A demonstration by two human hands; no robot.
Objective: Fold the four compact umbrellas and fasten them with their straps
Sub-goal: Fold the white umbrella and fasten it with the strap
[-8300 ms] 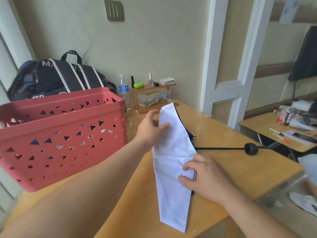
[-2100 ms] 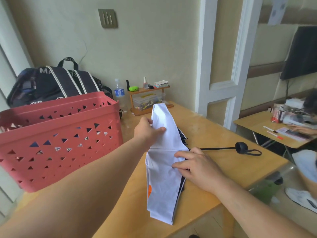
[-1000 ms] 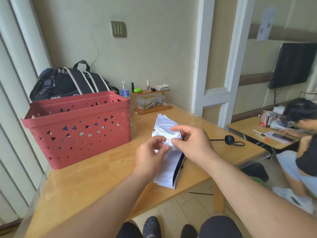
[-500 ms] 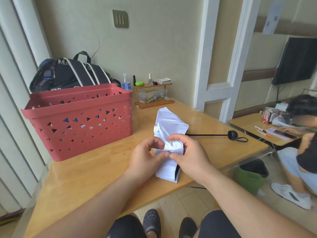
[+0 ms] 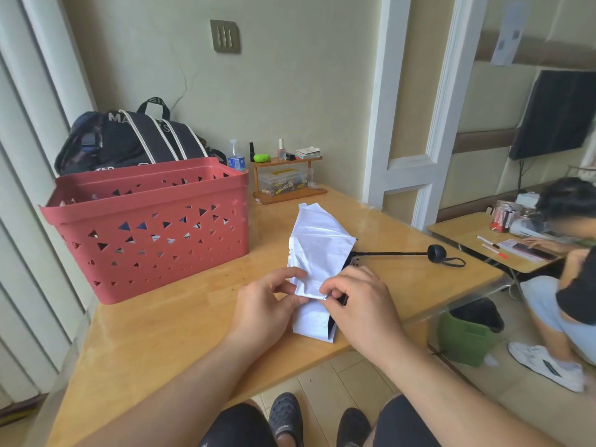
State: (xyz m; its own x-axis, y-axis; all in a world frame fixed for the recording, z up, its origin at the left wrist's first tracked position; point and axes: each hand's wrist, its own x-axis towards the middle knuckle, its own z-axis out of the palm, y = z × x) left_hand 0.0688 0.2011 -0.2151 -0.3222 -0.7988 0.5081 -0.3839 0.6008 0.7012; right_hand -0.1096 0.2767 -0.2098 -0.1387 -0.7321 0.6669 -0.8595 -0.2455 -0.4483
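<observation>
Umbrella point(image 5: 317, 250): white canopy, flattened and partly folded, lying on the tabletop point(image 5: 161, 324) under and just beyond both hands.
Long axis: the canopy runs from the near tabletop edge away toward the wall; its near end sits at the edge, its far end points at the small wooden shelf point(image 5: 283, 175).
Shaft and handle point(image 5: 436, 253): a thin black shaft sticks out to the right of the fingers, ending in a round black handle with a wrist loop, lying flat on the tabletop.
Left hand point(image 5: 263, 304): fingers pinching the left edge of a crosswise fold in the white fabric.
Right hand point(image 5: 358, 298): fingers pressed together on the right end of the same fold, thumb and forefinger pinching it.
Red basket point(image 5: 148, 227): left of the fingers and farther back, with triangular cutouts.
Writing: the dark bag point(image 5: 129, 137) behind the basket shows white letters "MA", the rest hidden by its straps.
</observation>
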